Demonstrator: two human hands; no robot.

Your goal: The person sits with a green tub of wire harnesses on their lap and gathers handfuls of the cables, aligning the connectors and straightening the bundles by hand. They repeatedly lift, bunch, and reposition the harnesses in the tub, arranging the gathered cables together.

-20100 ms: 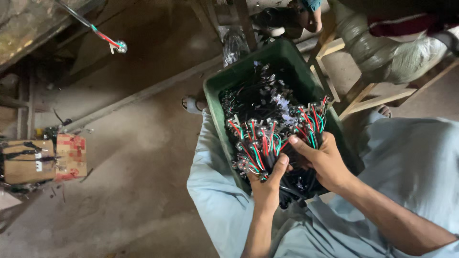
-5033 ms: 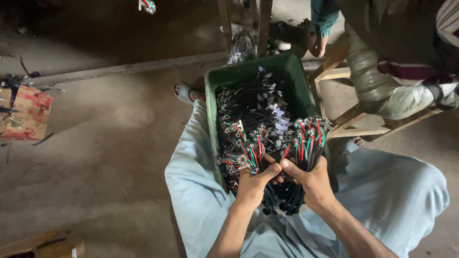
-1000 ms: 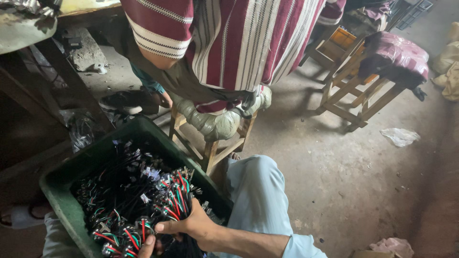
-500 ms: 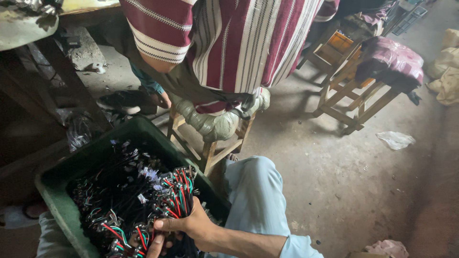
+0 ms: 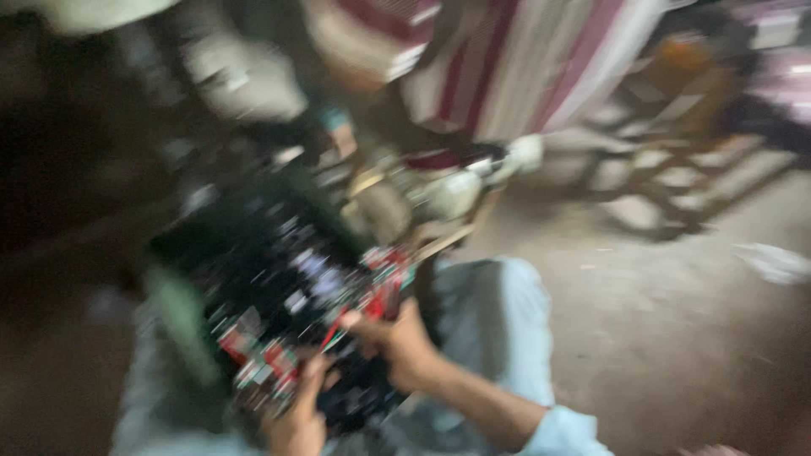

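Right hand (image 5: pixel 404 344) and left hand (image 5: pixel 297 420) each seem clenched on red-green wire bundles (image 5: pixel 372 295) over the green crate (image 5: pixel 182 325) on the lap; blur hides detail. Bundles could snag, tangle or spill.

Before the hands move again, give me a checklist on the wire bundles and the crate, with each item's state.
1. Right hand on the red-and-green wire bundle: ok, fingers closed around it.
2. Left hand on the bundles: cannot tell, too blurred.
3. Green crate steady on the lap: cannot tell, picture is smeared.
4. Bundles inside the crate: ok, none seen spilled.
5. Person in striped shirt apart from the crate: ok, beyond its far side.
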